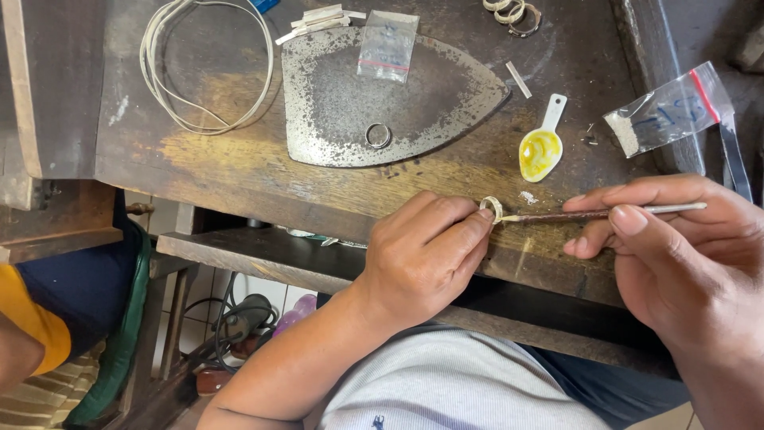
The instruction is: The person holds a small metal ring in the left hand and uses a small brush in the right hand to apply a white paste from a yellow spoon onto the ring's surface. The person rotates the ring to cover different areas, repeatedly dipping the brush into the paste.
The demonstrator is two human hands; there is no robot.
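Observation:
My left hand pinches a small pale metal ring between thumb and fingertips at the front edge of the wooden workbench. My right hand holds a thin brush by its dark shaft, and the brush tip touches the ring. A small white spoon with yellow paste lies just behind the ring.
A flat iron-shaped steel plate carries another ring and a small clear bag. A coil of pale wire lies at the left, more rings at the back, a second clear bag at the right. Another person's sleeve shows lower left.

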